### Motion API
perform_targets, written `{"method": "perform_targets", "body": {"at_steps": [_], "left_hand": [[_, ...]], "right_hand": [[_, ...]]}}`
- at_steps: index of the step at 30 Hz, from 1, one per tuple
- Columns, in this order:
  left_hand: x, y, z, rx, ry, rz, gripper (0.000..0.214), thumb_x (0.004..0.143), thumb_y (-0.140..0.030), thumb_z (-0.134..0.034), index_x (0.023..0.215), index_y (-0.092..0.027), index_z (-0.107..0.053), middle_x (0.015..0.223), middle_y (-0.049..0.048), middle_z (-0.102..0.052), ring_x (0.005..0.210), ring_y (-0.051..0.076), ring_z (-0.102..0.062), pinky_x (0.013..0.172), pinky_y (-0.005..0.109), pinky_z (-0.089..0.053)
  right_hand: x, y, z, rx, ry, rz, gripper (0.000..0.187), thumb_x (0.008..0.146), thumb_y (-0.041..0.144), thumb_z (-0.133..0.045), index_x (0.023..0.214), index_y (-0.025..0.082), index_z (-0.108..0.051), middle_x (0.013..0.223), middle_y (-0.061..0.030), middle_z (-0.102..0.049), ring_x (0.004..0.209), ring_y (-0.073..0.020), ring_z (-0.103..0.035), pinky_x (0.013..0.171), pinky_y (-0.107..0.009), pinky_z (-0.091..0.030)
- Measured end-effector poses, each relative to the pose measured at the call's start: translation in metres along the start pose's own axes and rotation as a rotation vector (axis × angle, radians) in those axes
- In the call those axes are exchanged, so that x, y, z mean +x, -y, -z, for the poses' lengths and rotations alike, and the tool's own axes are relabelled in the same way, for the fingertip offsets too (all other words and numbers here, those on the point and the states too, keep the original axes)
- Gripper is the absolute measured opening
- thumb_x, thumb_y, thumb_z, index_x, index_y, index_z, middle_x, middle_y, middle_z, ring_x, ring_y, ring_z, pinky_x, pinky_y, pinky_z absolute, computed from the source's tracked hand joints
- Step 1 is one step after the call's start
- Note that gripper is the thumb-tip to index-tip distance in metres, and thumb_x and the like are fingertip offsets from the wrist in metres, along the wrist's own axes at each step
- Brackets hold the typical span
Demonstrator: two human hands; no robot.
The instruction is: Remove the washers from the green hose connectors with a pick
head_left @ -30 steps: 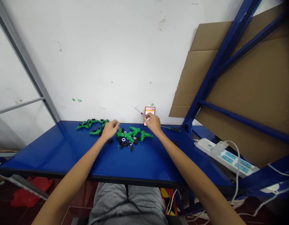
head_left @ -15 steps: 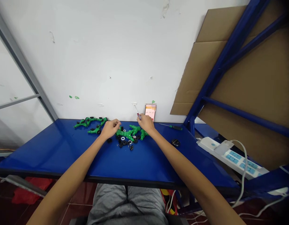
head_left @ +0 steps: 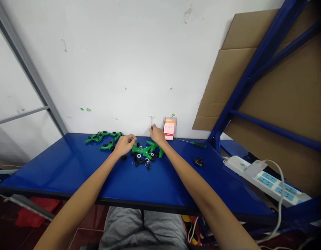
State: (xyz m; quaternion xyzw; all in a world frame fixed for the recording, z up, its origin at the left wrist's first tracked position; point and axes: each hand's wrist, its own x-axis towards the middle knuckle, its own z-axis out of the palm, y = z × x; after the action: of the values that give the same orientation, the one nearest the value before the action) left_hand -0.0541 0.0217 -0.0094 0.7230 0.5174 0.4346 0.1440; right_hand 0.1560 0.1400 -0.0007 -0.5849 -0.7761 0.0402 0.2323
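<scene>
- Now, from the head view, my right hand has its grip closed around a small screwdriver, shaft pointing up, just behind the green fittings.
- My left hand is pinched shut just left of those fittings; what it holds is too small to tell.
- Black and white rings lie just in front of the fittings on the blue surface.

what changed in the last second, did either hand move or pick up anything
The right hand, gripping a small red-handled screwdriver, drifted left from beside the phone to above the green fittings, and the tool swung from slanting to upright. The left hand stayed pinched by the fittings. Nothing was picked up or let go; the green screwdriver stayed put.
</scene>
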Motion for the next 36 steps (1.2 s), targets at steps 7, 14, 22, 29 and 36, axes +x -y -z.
{"method": "perform_targets", "body": {"at_steps": [7,14,22,29,36], "left_hand": [[-0.0002,-0.0013,0.0001,0.022,0.014,0.010,0.019,0.093,-0.028,-0.053,0.092,-0.020,-0.070,0.074,0.0013,-0.076,0.060,0.016,-0.067,0.059,0.026,-0.050],[-0.0007,-0.0010,-0.0007,0.035,0.030,0.011,0.021,0.095,-0.031,-0.053,0.092,-0.020,-0.070,0.073,0.0008,-0.075,0.057,0.016,-0.064,0.059,0.026,-0.049],[-0.0003,0.0018,-0.0015,0.022,0.034,0.019,0.022,0.095,-0.031,-0.053,0.093,-0.019,-0.071,0.073,0.0008,-0.074,0.057,0.015,-0.064,0.060,0.026,-0.050],[-0.0007,-0.0004,-0.0007,0.033,0.026,0.005,0.022,0.095,-0.032,-0.053,0.092,-0.019,-0.071,0.073,0.0010,-0.075,0.057,0.015,-0.064,0.059,0.026,-0.050],[-0.0007,-0.0010,0.0004,0.042,0.028,0.004,0.022,0.095,-0.031,-0.052,0.093,-0.019,-0.070,0.073,0.0012,-0.075,0.058,0.016,-0.065,0.059,0.026,-0.050]], "right_hand": [[0.0009,-0.0039,0.0012,-0.031,0.022,0.000,0.032,0.114,0.034,-0.035,0.129,0.015,-0.057,0.118,-0.0211,-0.075,0.109,-0.0349,-0.073,0.086,-0.038,-0.051],[-0.0006,-0.0047,0.0016,-0.055,0.065,-0.002,0.031,0.114,0.033,-0.037,0.131,0.016,-0.057,0.121,-0.0206,-0.075,0.112,-0.0335,-0.073,0.089,-0.037,-0.051],[-0.0035,-0.0048,0.0020,-0.078,0.085,0.029,0.031,0.113,0.030,-0.039,0.130,0.012,-0.057,0.123,-0.0231,-0.075,0.116,-0.0353,-0.072,0.092,-0.039,-0.052],[-0.0033,-0.0004,0.0043,-0.078,0.062,0.031,0.036,0.114,0.033,-0.032,0.133,0.013,-0.055,0.122,-0.0234,-0.074,0.114,-0.0364,-0.073,0.092,-0.041,-0.052],[-0.0024,-0.0047,0.0004,-0.067,0.091,0.019,0.037,0.114,0.036,-0.035,0.132,0.013,-0.057,0.123,-0.0239,-0.074,0.114,-0.0348,-0.073,0.094,-0.040,-0.051]]}}
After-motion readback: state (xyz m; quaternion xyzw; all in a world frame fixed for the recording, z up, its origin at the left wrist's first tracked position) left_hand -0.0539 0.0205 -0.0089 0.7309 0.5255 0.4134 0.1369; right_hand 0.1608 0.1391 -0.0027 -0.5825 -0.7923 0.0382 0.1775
